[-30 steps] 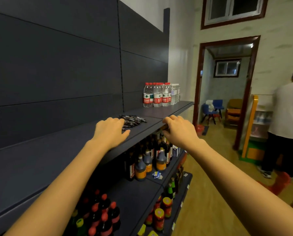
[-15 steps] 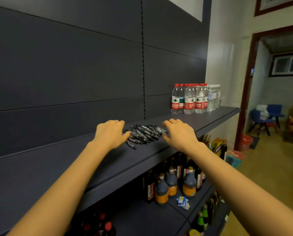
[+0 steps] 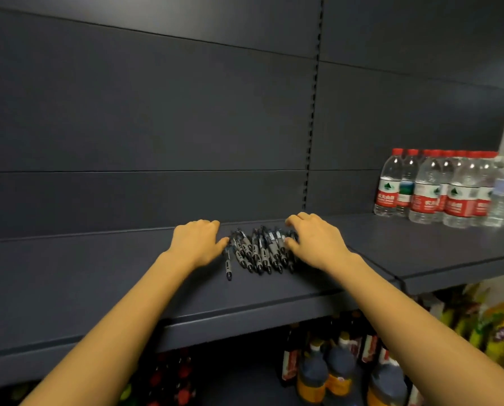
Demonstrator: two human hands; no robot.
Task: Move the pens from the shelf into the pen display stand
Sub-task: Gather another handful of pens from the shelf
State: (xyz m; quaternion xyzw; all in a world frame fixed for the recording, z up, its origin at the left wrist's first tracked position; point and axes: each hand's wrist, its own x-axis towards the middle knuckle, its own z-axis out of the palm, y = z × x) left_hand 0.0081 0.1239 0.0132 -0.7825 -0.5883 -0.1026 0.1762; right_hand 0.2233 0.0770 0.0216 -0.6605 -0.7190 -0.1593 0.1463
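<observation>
Pens (image 3: pixel 259 250) heaped on shelf (image 3: pixel 98 276).
Your left hand (image 3: pixel 196 243), loosely curled, touches them; your right hand (image 3: pixel 316 240) arches over them, pinch unclear.

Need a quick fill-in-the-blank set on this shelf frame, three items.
1. On the dark grey metal shelf, the pile of dark pens lies ___ the left hand and right hand.
2. The clear plastic water bottles with red labels have ___ caps.
3. Those bottles stand to the pens' ___.
Missing: between; red; right.
</observation>
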